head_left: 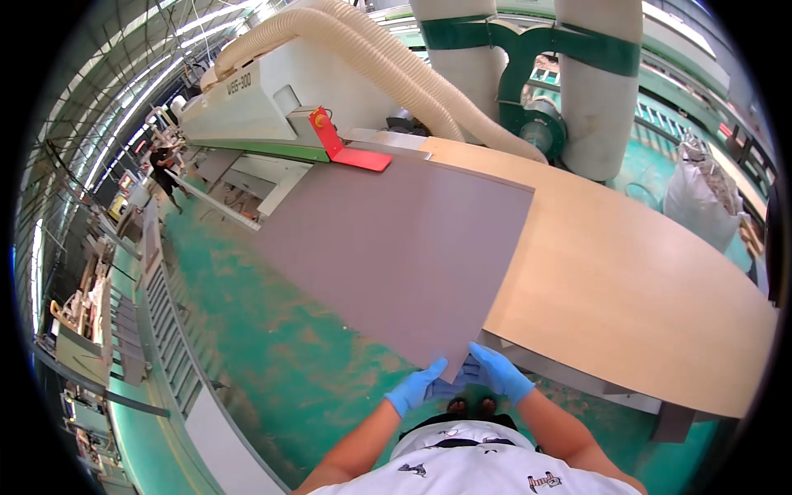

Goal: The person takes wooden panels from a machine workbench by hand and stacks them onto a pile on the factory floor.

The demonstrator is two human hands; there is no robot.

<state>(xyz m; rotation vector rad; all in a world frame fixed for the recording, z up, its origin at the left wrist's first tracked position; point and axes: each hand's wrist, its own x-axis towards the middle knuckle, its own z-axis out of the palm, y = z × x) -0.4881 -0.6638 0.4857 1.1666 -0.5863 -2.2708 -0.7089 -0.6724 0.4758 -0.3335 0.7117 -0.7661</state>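
A large grey-brown panel (404,247) lies flat, its far edge by the machine and one corner pointing toward me. Both my hands wear blue gloves and close round that near corner. My left hand (421,386) holds the corner from the left, thumb on top and fingers partly hidden beneath. On the right side of the same corner, my right hand (497,373) grips the edge. The panel's right part rests beside and over a light wooden tabletop (635,289). A red bracket (351,148) stands at the panel's far left edge.
A long white machine (247,99) with a green rail and ribbed hoses runs away at the upper left. Dust-collector bags (598,99) and a filled sack (701,194) stand behind the table. A roller conveyor (173,330) lines the left. A person (165,172) stands far off.
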